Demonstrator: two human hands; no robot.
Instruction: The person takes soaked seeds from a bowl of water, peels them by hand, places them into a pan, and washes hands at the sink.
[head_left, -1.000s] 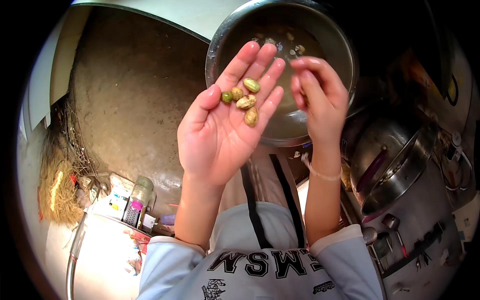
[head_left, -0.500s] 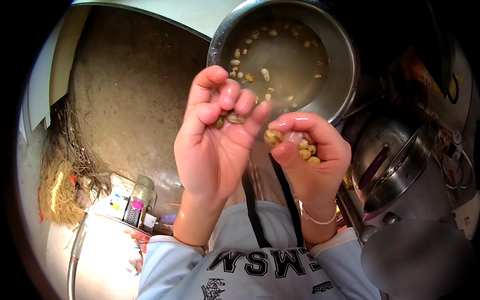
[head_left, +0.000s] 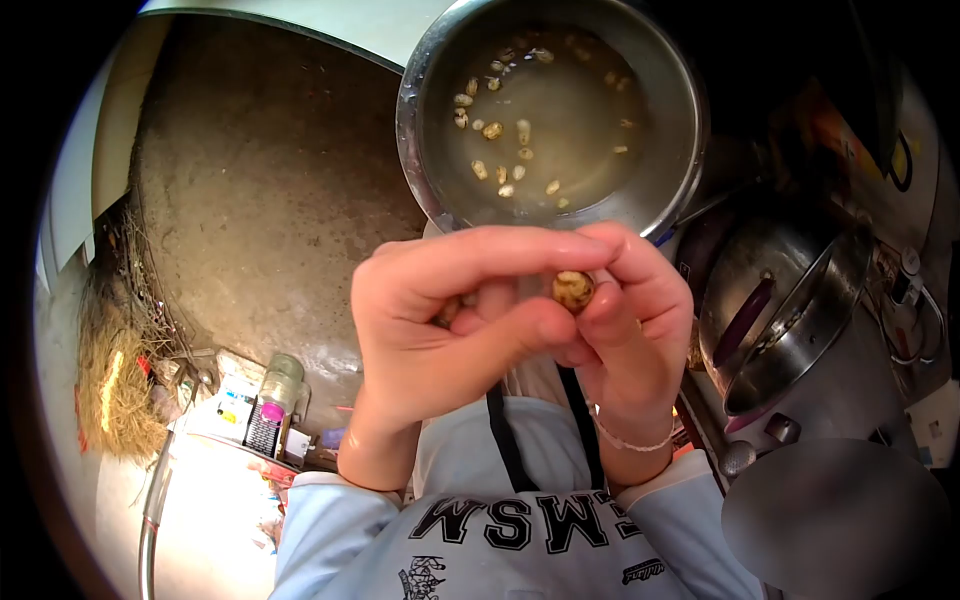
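A metal basin (head_left: 690, 130) of cloudy water stands beyond my hands, with several pale, yellowish-brown peanuts (head_left: 492, 130) in it. In front of its near rim my two hands meet. My right hand (head_left: 645, 310) is closed and pinches a mottled, rounded peanut (head_left: 573, 290) between thumb and fingertips. Reaching across from the other side, my left hand (head_left: 440, 300) touches this peanut with its thumb and forefinger tips. Behind its curled fingers a bit of another brownish peanut (head_left: 447, 312) shows. Whatever else lies in the right palm is hidden.
At right sits a steel pot (head_left: 840, 330) with a purple, stick-like thing (head_left: 745, 320) by it. A straw broom (head_left: 125, 400) leans at left, near a glass jar (head_left: 283, 380) on a cluttered stand. Bare concrete floor (head_left: 260, 170) shows beyond.
My left hand has turned from palm-up and moved right to meet the right hand at the peanut. The right fingers have closed over the several peanuts that showed in the palm.
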